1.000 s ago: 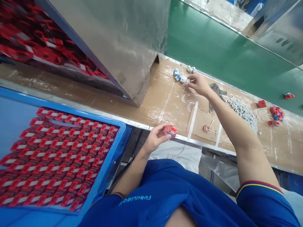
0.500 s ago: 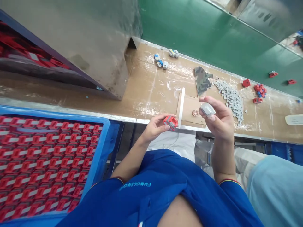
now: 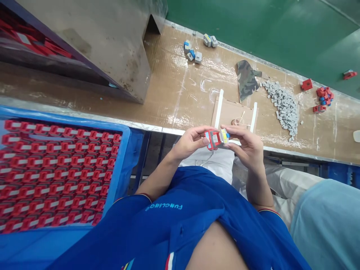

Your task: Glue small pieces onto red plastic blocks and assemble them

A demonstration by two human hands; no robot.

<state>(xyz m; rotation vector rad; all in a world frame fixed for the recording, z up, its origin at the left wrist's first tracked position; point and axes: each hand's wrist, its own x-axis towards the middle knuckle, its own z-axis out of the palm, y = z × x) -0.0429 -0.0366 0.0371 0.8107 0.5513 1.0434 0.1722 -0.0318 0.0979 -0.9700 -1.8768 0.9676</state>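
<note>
Pinched in my left hand (image 3: pixel 191 142) is a red and grey toy car body (image 3: pixel 213 139) with an open hollow on top. My right hand (image 3: pixel 244 144) grips a small grey toy block (image 3: pixel 224 135) with a yellow face and a blue end. The block is right against the car body's right end; I cannot tell whether it sits in it. Both hands are over the table's front edge. Behind them lies a cardboard piece (image 3: pixel 225 110) with white strips and a coil of thin cord (image 3: pixel 236 122).
A blue crate (image 3: pixel 128 150) with rows of red car bodies stands at left, below a metal chute (image 3: pixel 112 48). Grey chips (image 3: pixel 284 105), a camouflage cloth (image 3: pixel 246 80), grey-blue blocks (image 3: pixel 191 55) and red parts (image 3: pixel 324 93) lie about. Beyond runs a green belt (image 3: pixel 239 30). A person's light-blue clothing (image 3: pixel 326 221) is at right.
My right hand has come down and left with the grey block, bringing it against the car body. The block now shows its yellow and blue sides. The view has shifted slightly.
</note>
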